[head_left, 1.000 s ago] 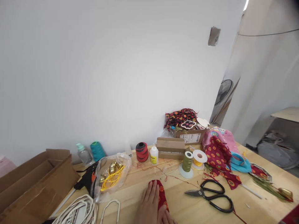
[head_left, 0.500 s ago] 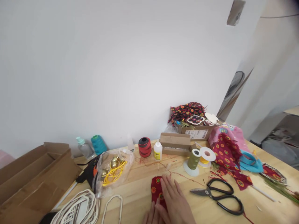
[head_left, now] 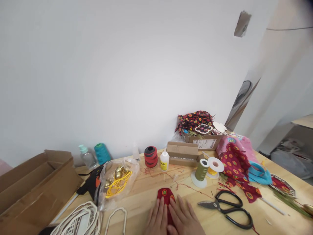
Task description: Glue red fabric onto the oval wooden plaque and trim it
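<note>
A dark red patterned piece of fabric [head_left: 165, 193] lies on the wooden table at the bottom middle, its far end rounded. My left hand [head_left: 156, 218] rests flat on its left side with fingers stretched out. On its right side my right hand [head_left: 184, 217] lies flat too, fingers slightly spread. Both palms cover much of the cloth's near part. Black-handled scissors [head_left: 226, 207] lie to the right of my right hand, blades partly apart. A pale outline frame [head_left: 125, 213] sits left of my left hand.
Behind the hands stand a white glue bottle [head_left: 164, 160], a red-and-black thread spool [head_left: 151, 156] and a green spool [head_left: 201, 170]. A clear bag with bells [head_left: 118, 173], stacked frames [head_left: 77, 218] and a cardboard box [head_left: 41, 192] are at left. Red fabric [head_left: 234, 161] heaps at right.
My left hand has moved up onto the fabric's left side, its fingers now extended. My right hand has shifted down and right, so the hands lie side by side. The view has tilted slightly.
</note>
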### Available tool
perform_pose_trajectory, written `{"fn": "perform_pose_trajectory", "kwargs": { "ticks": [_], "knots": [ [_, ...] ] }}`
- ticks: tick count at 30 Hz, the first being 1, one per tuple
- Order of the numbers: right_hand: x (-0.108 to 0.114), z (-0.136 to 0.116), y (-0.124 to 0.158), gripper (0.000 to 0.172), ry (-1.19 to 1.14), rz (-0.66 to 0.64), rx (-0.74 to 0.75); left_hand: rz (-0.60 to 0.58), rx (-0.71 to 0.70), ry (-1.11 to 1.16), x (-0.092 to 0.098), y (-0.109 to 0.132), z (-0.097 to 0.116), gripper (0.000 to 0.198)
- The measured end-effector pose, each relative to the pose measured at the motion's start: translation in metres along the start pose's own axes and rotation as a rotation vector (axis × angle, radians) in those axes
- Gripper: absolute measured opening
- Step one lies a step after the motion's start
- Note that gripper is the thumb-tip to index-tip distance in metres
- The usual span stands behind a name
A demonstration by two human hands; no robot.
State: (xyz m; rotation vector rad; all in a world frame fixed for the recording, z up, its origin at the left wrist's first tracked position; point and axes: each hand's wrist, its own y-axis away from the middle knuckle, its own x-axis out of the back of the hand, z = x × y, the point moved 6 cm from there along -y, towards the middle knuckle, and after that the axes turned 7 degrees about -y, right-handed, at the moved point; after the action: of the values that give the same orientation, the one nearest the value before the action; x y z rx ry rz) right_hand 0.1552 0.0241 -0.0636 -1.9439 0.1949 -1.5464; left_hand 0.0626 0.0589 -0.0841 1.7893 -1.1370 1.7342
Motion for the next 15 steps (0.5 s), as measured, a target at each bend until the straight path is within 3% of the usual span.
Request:
{"fn": "perform_pose_trajectory", "kwargs": {
  "ticks": [4,6,11,15],
  "knots": [
    [0.005,0.008,-0.033,0.039,-0.014,-0.095,-0.091,-0.197,0.098,0.021,0.027,-0.032,-0.020,0.051],
    [0.003,0.010,-0.040,0.038,-0.034,-0.122,-0.136,-0.221,0.117,0.026,0.037,-0.038,-0.020,0.050],
    [0.000,0.011,-0.038,0.039,-0.066,-0.130,-0.187,-0.224,0.152,0.073,0.036,-0.032,-0.017,0.049],
    [0.004,0.010,-0.032,0.042,-0.014,-0.117,-0.153,-0.157,0.173,0.082,0.034,-0.026,-0.019,0.051]
  ]
}}
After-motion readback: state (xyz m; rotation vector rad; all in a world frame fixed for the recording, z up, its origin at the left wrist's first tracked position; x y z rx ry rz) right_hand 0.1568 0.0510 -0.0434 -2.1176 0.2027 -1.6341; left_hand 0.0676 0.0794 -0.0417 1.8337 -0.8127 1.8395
